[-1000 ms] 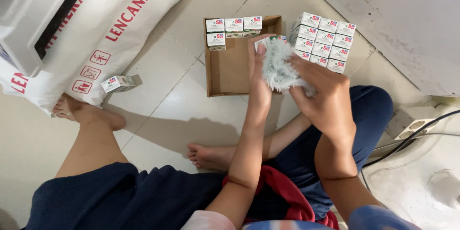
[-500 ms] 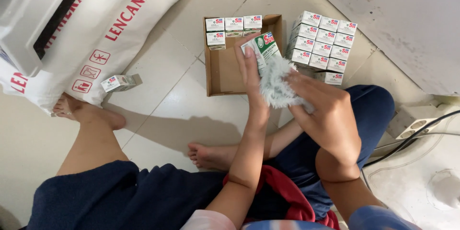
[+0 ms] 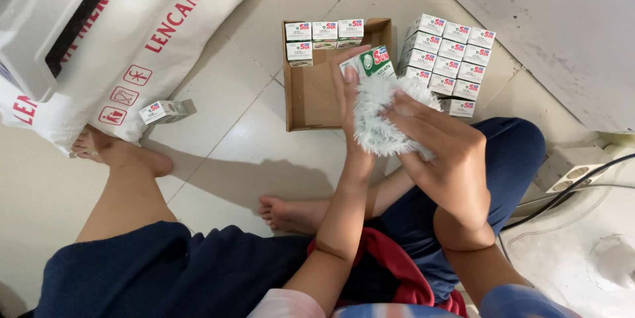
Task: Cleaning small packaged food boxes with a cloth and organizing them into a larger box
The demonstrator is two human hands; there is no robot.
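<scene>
My left hand (image 3: 349, 103) holds a small green and white carton (image 3: 368, 62) up over the open cardboard box (image 3: 317, 93). My right hand (image 3: 442, 149) presses a fluffy white cloth (image 3: 380, 116) against the lower part of that carton. The cardboard box lies flat on the tiled floor and has several small cartons (image 3: 324, 33) lined up along its far side. A stack of several more cartons (image 3: 446, 53) stands on the floor just right of the box.
A large white sack with red print (image 3: 165, 33) lies at the left, with one loose carton (image 3: 162, 111) beside it. My bare feet (image 3: 119, 152) rest on the tiles. A power strip with cables (image 3: 569, 172) sits at the right, near a white wall panel (image 3: 555, 27).
The white cloth has slid down off the carton's top, so the carton's green end now shows. Both hands have stayed over the box's right edge.
</scene>
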